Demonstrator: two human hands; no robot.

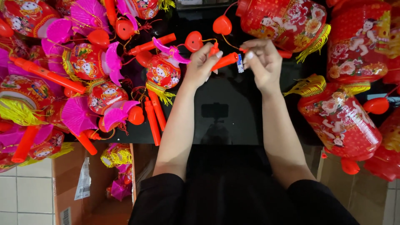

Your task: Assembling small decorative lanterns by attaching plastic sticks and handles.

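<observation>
Over the middle of the black glossy counter, both hands hold a slim orange plastic lantern handle. Its long axis runs nearly level across the view, rising a little toward the right, with the tapered end aimed at the right hand. The left hand is closed around the handle's thicker end, thumb and fingers pinching it from either side. The right hand has its fingertips curled in and pinched at a small blue-and-white piece at the handle's tip; whether that piece sits in the handle or only against it cannot be told.

The handle is smooth, bright orange-red and stick-like, the same kind as the other orange handles lying on the counter just left of the left forearm. A thin wire runs from near the hands up to a red heart-shaped piece, and a second heart-shaped piece lies just above the left hand.

To the left lies a heap of small round red lanterns with pink fan-shaped wings and yellow tassels. To the right lie larger red barrel-shaped paper lanterns printed with flowers and figures, fringed in yellow. Below the counter's left edge, an open cardboard box holds more small lanterns on a tiled floor.
</observation>
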